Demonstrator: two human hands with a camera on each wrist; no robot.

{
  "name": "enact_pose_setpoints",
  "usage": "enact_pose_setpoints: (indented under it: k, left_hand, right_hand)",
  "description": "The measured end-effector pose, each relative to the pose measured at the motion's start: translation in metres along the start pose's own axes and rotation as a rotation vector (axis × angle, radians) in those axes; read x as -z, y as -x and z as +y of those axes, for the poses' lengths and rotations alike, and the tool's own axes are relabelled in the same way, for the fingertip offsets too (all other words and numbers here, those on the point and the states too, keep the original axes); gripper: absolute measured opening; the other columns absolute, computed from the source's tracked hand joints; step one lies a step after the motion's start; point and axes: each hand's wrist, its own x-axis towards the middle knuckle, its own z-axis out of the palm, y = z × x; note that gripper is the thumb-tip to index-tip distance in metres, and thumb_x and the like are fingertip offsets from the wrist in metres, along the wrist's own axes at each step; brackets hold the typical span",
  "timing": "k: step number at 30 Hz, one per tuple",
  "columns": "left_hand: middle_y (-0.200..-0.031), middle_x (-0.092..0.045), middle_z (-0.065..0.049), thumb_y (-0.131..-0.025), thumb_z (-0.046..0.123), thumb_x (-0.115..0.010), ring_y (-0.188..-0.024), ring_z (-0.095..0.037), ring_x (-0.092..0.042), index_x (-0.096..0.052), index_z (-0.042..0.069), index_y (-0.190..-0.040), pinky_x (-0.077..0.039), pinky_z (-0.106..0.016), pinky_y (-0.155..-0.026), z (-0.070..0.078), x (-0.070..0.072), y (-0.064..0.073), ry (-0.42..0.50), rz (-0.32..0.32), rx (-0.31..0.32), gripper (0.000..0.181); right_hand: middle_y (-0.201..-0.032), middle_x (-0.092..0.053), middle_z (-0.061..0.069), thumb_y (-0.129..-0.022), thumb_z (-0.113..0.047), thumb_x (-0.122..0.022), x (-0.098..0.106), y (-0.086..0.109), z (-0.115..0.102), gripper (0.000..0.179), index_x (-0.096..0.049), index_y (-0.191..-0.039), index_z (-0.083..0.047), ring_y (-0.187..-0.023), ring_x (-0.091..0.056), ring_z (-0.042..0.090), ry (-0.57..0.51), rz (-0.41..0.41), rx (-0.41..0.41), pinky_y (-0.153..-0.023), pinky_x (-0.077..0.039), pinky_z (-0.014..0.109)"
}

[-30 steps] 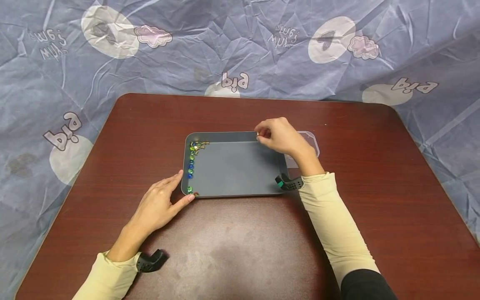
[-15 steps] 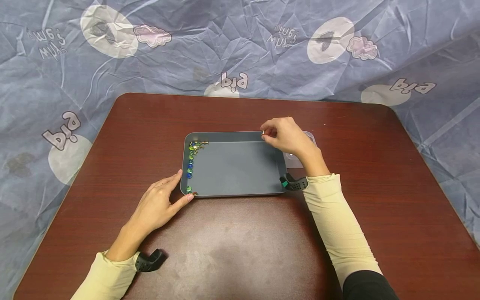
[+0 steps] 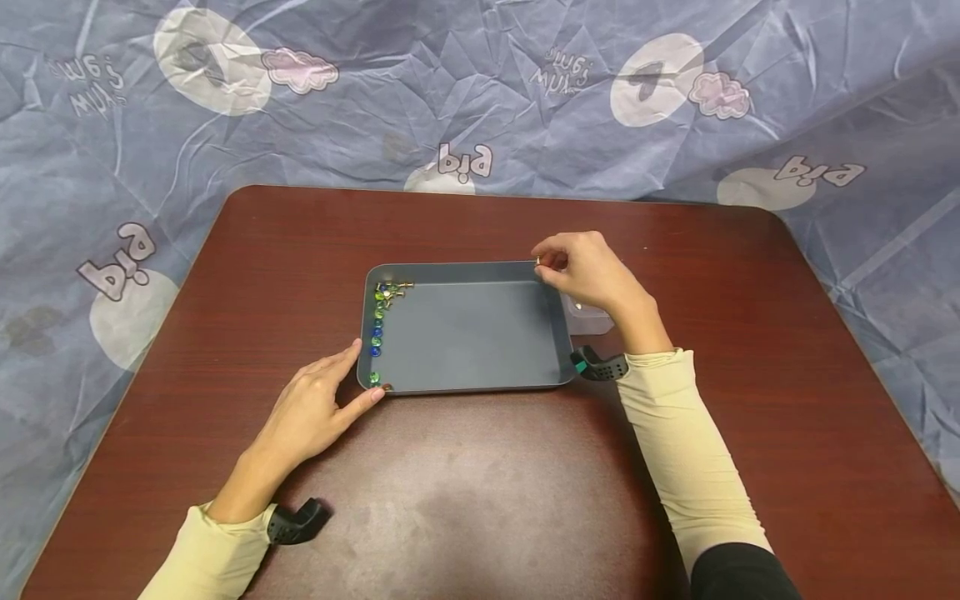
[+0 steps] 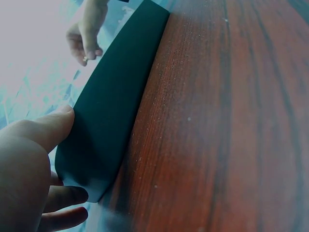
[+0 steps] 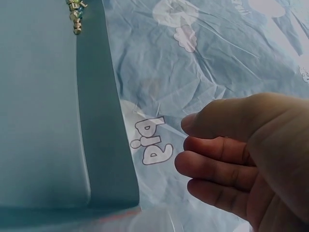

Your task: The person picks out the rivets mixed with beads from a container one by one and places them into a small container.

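A grey rectangular tray (image 3: 472, 333) lies on the table. Its corner nearest my left hand (image 3: 303, 417) is touched by that hand, with the thumb at the front rim and the extended fingers along the left wall. Over the far right corner, my right hand (image 3: 600, 271) pinches a small gold pin (image 3: 537, 261) between thumb and fingertips; the pin also shows as a gold speck (image 4: 85, 59) in the left wrist view. Blue and green glass beads (image 3: 377, 332) line the tray's left side, and several gold push pins (image 3: 405, 285) lie at its far left corner.
A clear plastic box (image 3: 588, 321) stands against the tray's right side, partly hidden beneath the right hand and wrist. The dark red wooden table (image 3: 465, 475) extends all around. Behind it hangs a printed blue-grey cloth (image 3: 360, 92).
My right hand has moved rightward along the tray's far edge, toward the clear box, still pinching the gold pin. The left hand has stayed at its corner. The whole view has shifted slightly.
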Motion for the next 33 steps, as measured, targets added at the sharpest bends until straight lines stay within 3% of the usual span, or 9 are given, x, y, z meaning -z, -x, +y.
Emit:
enact_pose_setpoints:
  k: [21,33]
  left_hand:
    - [-0.135,-0.056,-0.025,-0.090,0.037,-0.073,-0.122,-0.043,-0.055,-0.046,-0.006,-0.144,-0.038,-0.057,-0.103,-0.001,-0.001,-0.001,0.000,0.006,-0.003,0.074]
    - [-0.135,-0.056,-0.026,-0.090,0.037,-0.073,-0.122,-0.043,-0.054,-0.046,-0.006,-0.144,-0.038,-0.057,-0.103,0.000,0.000,-0.001,0.000,-0.001,0.005,0.074]
  right_hand:
    - [-0.079,-0.070,0.010,-0.086,0.000,-0.067,0.011,0.016,0.019,0.013,-0.073,-0.098,0.003,-0.072,-0.066,0.022,0.051,0.031,0.012,-0.067,-0.051,0.037]
    - [-0.080,-0.070,0.010,-0.087,-0.001,-0.067,0.018,0.027,0.027,0.014,-0.074,-0.098,0.003,-0.073,-0.065,0.023,0.062,0.032,-0.043,-0.067,-0.051,0.038]
